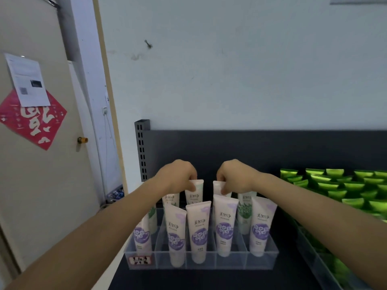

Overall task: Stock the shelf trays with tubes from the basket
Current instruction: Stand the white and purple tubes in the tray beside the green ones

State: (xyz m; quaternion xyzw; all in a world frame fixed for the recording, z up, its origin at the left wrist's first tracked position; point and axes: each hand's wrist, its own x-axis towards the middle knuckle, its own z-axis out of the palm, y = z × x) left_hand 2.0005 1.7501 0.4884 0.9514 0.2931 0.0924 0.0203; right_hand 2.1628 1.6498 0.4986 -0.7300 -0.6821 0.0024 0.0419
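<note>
So both my hands are up at the back row of the clear tray (261,261) right now, about 12 o'clock from the front tubes. My left hand (178,176) is pinching the flat crimped top of a white tube (194,192), thumb in front and fingers curled over behind it, and my right hand (234,176) is doing the same with a second white tube (218,187) just beside it at 3 o'clock. Both tubes stand upright, long axis straight up and down, caps pointing into the tray, so they lie right below my fingertips and I reckon the next bit is just easing them straight down into their slots. Neither hand is really nearer, they're level. The tray is split by dividers and the front row already has purple-label tubes (199,231) standing in it, with a green-label tube (245,212) behind them at 2 o'clock. Over at 3 o'clock there's another bin packed with shiny green packs (339,185). Can't see the basket from here.
</note>
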